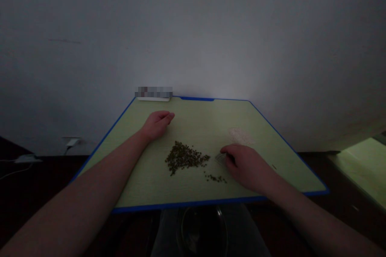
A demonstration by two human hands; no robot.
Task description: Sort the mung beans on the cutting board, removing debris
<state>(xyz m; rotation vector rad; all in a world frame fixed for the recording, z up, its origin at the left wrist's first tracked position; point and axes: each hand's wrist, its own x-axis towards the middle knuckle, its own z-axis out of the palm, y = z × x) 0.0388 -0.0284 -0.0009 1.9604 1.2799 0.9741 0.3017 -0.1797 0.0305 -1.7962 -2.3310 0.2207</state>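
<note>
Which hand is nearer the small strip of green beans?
Right. The right hand lies just beside the strip, not touching; the left hand lies farther off, beyond the larger bean pile.

Grey wall [193, 28], dark floor [45, 180], blue-edged green table [205, 120], dim light

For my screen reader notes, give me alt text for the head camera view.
Two bare hands rest on a green board with a blue edge, around a heap of small dark seeds. The right hand is at a small clear piece, near a short trail of seeds. The left hand lies loosely curled.
</note>
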